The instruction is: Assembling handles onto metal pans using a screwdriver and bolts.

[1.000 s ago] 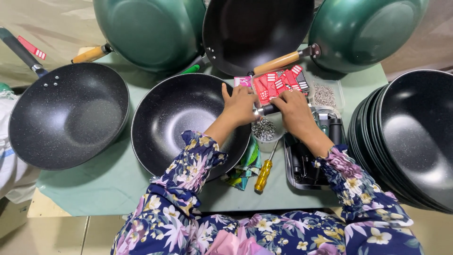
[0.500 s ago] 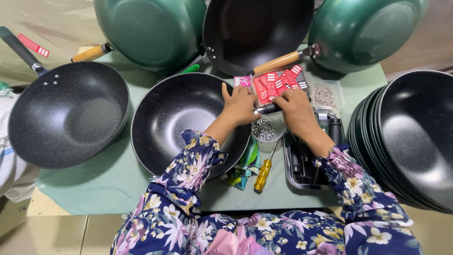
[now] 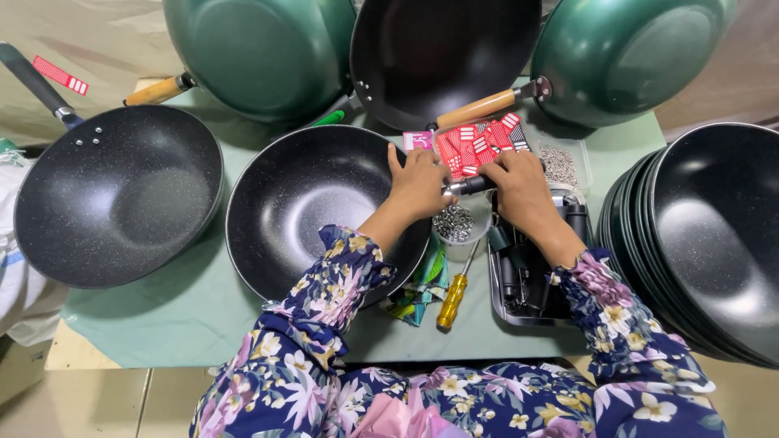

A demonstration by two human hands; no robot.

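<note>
Black wok (image 3: 316, 207): centre of frame, rim under both hands.
Left hand (image 3: 419, 182): fingers closed on the rim.
Right hand (image 3: 519, 185): grips a dark handle piece (image 3: 469, 186) at the rim.
Red tags (image 3: 479, 144): just above the hands.
Yellow screwdriver (image 3: 452, 298): lower centre.

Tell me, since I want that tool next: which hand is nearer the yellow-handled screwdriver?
Left. The left hand is at the wok's rim, up and slightly left of the yellow-handled screwdriver. The right hand is farther, up and to its right, over the metal tray.
</note>
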